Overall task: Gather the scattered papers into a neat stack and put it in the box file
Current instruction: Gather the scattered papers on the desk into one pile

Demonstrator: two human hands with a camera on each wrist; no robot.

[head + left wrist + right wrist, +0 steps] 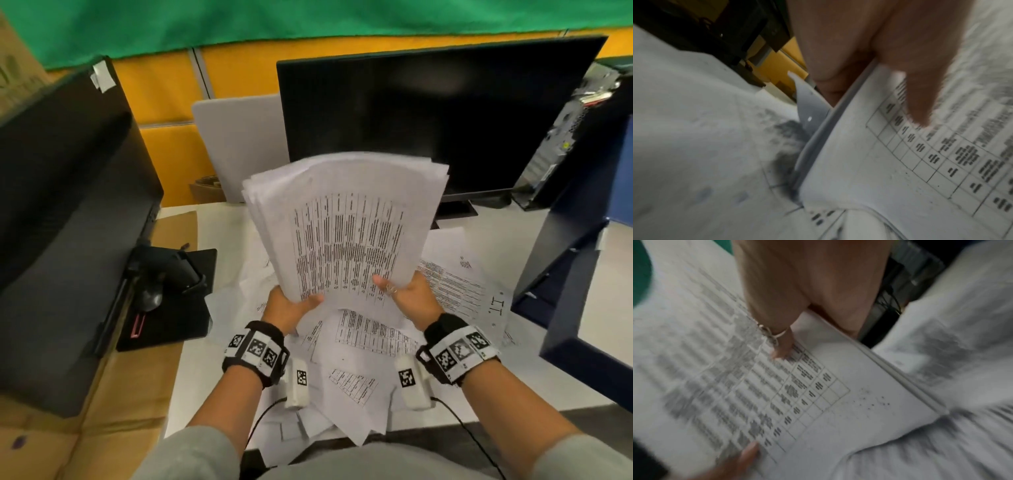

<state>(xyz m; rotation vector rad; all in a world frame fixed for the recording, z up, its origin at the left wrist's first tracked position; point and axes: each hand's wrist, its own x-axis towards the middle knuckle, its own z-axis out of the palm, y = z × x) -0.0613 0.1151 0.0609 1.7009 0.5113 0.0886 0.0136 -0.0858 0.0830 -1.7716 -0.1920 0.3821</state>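
Above the bench [219, 226], both my hands, left hand [286, 310] and right hand [409, 294], grip the fanned stack [346, 219] by its near edge; I should tap that edge down to square it, since loose papers [359, 342] remain underneath.

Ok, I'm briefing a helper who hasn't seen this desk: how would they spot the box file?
Start at the big dark monitor. Right of it, at the table's right edge, stands the box file, open. It is the only navy blue thing there.
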